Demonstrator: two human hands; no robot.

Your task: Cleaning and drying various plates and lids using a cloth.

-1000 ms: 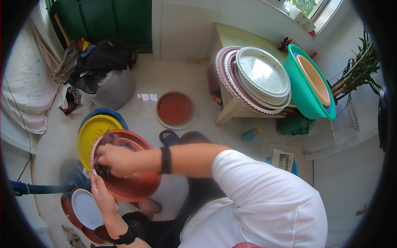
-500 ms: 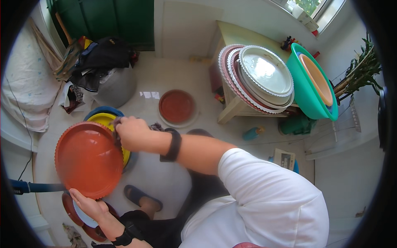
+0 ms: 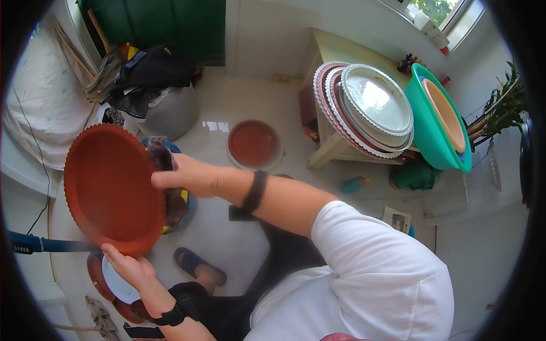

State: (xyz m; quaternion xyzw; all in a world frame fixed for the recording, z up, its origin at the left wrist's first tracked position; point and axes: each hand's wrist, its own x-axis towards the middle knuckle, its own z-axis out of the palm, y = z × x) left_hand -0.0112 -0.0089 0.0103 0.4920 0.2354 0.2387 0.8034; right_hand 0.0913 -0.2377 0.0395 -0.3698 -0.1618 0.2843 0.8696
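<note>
A round reddish-brown plant saucer [image 3: 114, 187] with a scalloped rim is held up and tilted at the left. My left hand [image 3: 131, 270] supports its lower rim, thumb against the edge and fingers partly hidden behind. At the saucer's right rim, my right hand [image 3: 190, 176] is closed on a dark cloth [image 3: 175, 207], which hangs along the edge. Behind the cloth, part of a blue basin [image 3: 191, 211] with some yellow inside shows. Below my left hand lie a white saucer [image 3: 116, 281] and brown saucers [image 3: 98, 277] on the floor.
Another red-brown saucer [image 3: 254, 142] lies on the floor ahead. On a low table [image 3: 355, 48] at right sit stacked scalloped saucers [image 3: 378, 96], beside a green basin [image 3: 418, 108]. A grey tub [image 3: 173, 113] stands far left; a dark blue bar [image 3: 57, 244] juts in from the left.
The saucer has tilted, turning from its glossy face to a duller, recessed one. My right hand and the cloth have moved slightly down its right rim. The whole view has shifted a little.
</note>
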